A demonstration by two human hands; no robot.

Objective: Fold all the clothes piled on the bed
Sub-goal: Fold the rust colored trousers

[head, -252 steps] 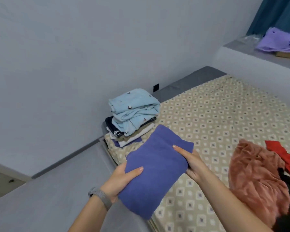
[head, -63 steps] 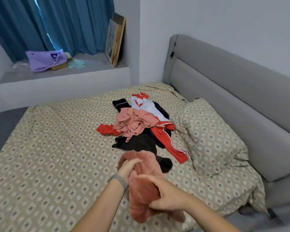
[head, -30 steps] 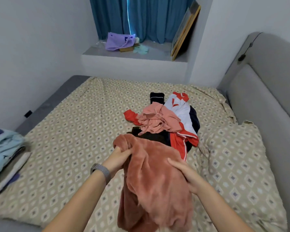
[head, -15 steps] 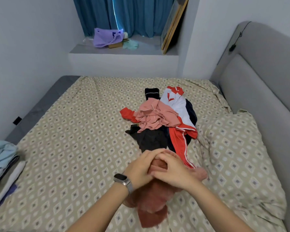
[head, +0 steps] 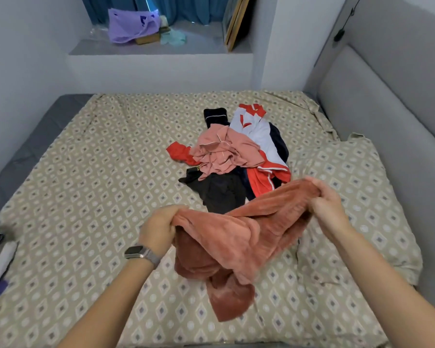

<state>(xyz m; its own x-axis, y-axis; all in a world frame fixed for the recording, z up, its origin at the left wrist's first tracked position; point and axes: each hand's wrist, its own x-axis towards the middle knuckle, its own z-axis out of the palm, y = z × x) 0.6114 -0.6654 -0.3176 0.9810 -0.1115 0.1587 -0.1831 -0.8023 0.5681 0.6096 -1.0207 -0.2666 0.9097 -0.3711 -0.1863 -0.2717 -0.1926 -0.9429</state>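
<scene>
Rust fleece garment (head: 236, 237), clothes pile (head: 231, 156) behind

We see a rust-pink fleece garment (head: 236, 237), thick and fuzzy with a soft matt nap. Just behind it, the pile of loose clothes (head: 234, 156) mixes thin, smooth salmon cloth with slicker red-and-white sportswear fabric. Under the garment, the beige diamond-print bed sheet (head: 91, 172) is flat matt cotton-like cloth. The grey headboard (head: 387, 101) looks smooth, padded upholstery.
</scene>
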